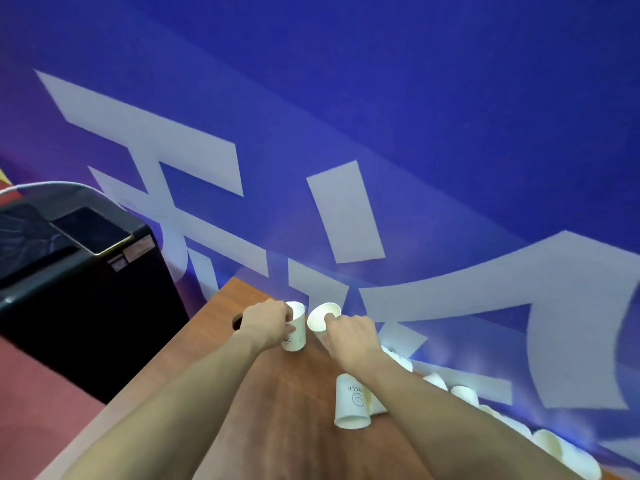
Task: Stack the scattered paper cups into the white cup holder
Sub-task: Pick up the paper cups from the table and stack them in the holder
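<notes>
Hands: both reach forward over the far end of a wooden table [242, 393], each with its own paper cup
Left hand [265, 323]: fingers curled round the side of an upright white cup [296, 329], whose mouth faces up and whose base stands on or just above the wood; which of the two cannot be told
Right hand [349, 336]: grips a second cup [322, 317] that is tilted, open mouth turned toward the camera, a fingertip hooked over its rim; this cup is just beside the left one, and whether the two touch cannot be told
Upside-down cup [351, 401]: stands mouth down on the table below the right forearm, printed lettering and a round mark on its side, with another cup partly hidden just behind it
Scattered cups [568, 455]: more white cups lie along the right edge of the table, from near the right wrist down to the lower right corner, several on their sides
Cup holder: cannot be picked out in this view
Backdrop: blue wall [450, 116] with large pale lettering rises behind the table
Black cabinet [79, 289]: stands left of the table, a dark phone [91, 230] lying on its top and a white cable arching above
Floor: reddish carpet [45, 410] at lower left
</notes>
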Action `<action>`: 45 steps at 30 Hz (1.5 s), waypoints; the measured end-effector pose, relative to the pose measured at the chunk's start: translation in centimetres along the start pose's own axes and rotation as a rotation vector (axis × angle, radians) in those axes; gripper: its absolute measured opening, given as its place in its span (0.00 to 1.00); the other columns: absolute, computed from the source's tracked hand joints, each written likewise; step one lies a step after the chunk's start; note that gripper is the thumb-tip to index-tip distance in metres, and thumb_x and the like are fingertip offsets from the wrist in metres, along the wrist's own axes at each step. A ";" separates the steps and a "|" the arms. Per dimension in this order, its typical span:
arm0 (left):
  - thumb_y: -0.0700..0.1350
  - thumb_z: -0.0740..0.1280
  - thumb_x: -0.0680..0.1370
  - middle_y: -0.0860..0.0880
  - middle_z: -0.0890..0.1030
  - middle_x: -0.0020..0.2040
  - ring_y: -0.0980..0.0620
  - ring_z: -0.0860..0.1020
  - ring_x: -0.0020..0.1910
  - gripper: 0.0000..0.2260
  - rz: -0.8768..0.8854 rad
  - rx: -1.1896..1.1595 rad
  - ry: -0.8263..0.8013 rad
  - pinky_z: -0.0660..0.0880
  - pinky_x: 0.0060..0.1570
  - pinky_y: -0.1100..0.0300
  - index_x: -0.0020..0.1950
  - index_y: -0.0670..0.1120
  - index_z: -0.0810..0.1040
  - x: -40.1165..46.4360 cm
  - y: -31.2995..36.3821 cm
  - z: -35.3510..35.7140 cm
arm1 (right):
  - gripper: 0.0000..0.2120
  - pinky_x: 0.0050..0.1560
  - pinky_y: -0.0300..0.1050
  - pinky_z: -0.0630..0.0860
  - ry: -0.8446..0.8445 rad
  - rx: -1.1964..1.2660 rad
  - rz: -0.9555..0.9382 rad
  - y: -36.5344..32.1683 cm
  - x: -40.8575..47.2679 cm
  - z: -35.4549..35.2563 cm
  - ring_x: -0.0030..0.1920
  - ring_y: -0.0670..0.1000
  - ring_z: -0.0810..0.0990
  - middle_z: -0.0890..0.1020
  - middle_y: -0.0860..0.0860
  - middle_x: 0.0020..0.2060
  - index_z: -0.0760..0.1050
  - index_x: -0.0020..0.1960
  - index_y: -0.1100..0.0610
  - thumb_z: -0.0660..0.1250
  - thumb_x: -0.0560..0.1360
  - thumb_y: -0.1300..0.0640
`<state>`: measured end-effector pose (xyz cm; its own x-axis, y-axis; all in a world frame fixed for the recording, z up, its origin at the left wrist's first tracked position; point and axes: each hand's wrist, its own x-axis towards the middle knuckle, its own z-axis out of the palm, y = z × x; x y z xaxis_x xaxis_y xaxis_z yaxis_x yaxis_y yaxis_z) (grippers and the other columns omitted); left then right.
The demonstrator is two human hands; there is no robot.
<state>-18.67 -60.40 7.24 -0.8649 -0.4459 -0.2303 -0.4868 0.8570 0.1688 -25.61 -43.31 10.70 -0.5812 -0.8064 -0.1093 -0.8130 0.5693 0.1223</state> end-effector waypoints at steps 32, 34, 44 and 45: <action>0.52 0.68 0.74 0.52 0.80 0.41 0.49 0.79 0.42 0.07 0.606 0.088 -0.017 0.69 0.34 0.58 0.44 0.51 0.82 -23.6 37.6 0.6 | 0.19 0.39 0.45 0.64 0.064 0.086 0.591 18.1 -42.3 -3.3 0.44 0.59 0.79 0.81 0.54 0.43 0.80 0.48 0.55 0.54 0.82 0.47; 0.52 0.68 0.72 0.52 0.80 0.41 0.47 0.79 0.43 0.07 0.647 0.052 -0.025 0.69 0.36 0.59 0.46 0.52 0.83 -24.8 40.7 1.2 | 0.19 0.40 0.45 0.64 0.073 0.075 0.630 19.7 -44.9 -3.1 0.47 0.59 0.80 0.82 0.54 0.46 0.80 0.49 0.54 0.54 0.82 0.46; 0.54 0.64 0.78 0.51 0.84 0.47 0.46 0.80 0.48 0.10 0.911 -0.006 0.095 0.73 0.43 0.58 0.51 0.53 0.84 -30.5 54.6 4.1 | 0.18 0.39 0.46 0.64 0.112 0.042 0.846 27.1 -58.1 -2.2 0.48 0.59 0.80 0.82 0.54 0.46 0.80 0.49 0.55 0.54 0.82 0.48; 0.54 0.64 0.78 0.51 0.84 0.46 0.47 0.80 0.48 0.11 0.940 -0.006 0.093 0.73 0.44 0.58 0.51 0.53 0.84 -31.2 55.8 4.4 | 0.18 0.39 0.46 0.64 0.118 0.039 0.863 27.8 -59.5 -2.0 0.48 0.59 0.80 0.82 0.54 0.46 0.79 0.49 0.56 0.54 0.82 0.47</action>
<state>-18.28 2.55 19.61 -0.9094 0.4083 0.0798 0.4147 0.8745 0.2516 -13.52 20.17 22.54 -0.9889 -0.1010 0.1088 -0.0923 0.9924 0.0816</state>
